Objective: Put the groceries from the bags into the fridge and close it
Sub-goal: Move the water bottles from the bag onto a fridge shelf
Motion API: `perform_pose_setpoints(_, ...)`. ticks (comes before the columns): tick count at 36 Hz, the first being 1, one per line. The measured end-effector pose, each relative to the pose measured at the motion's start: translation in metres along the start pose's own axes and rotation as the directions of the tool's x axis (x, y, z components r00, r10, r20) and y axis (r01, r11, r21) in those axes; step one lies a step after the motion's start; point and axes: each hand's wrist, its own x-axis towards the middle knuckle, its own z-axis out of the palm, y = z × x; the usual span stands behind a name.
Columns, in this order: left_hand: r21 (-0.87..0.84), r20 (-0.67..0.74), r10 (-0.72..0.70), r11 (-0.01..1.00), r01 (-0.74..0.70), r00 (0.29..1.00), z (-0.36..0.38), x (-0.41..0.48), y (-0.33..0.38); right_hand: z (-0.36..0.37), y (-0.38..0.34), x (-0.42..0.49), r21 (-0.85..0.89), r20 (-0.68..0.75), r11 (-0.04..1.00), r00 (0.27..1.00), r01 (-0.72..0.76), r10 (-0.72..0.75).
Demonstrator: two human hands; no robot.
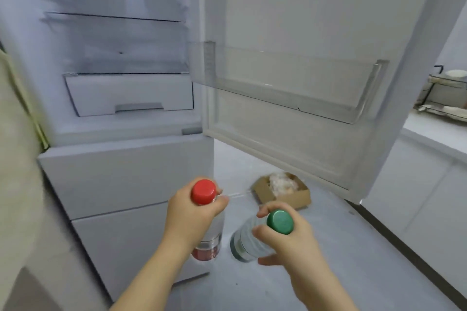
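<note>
The white fridge stands in front of me with its upper door swung open to the right. My left hand grips a clear bottle with a red cap, held upright below the open compartment. My right hand grips a clear bottle with a green cap, tilted a little to the left. Inside the fridge are glass shelves and a white drawer, all bare. The door carries a clear empty shelf.
A brown cardboard box with crumpled plastic in it lies on the floor under the open door. A white counter with a wire dish rack runs along the right. A beige wall or cabinet edge is at the left.
</note>
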Motion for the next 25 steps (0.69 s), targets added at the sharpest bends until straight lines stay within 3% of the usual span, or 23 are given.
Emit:
perform_pose_setpoints(7,0.019,-0.215,0.064,0.998,-0.062,0.974,-0.028,0.025,-0.007,0.036,-0.009,0.042,0.035,0.126,0.992,0.984,0.120,-0.123)
perform_pose_setpoints(15,0.073,-0.410,0.243,0.970,-0.234,0.879,-0.082,0.086,0.000,0.094,-0.038,0.089,0.108,0.226,0.968,0.943,0.224,-0.244)
perform_pose_setpoints(25,0.066,-0.516,0.471,0.855,-0.515,0.716,-0.166,0.208,0.037,0.194,-0.106,0.164,0.253,0.125,0.842,0.847,0.477,-0.517)
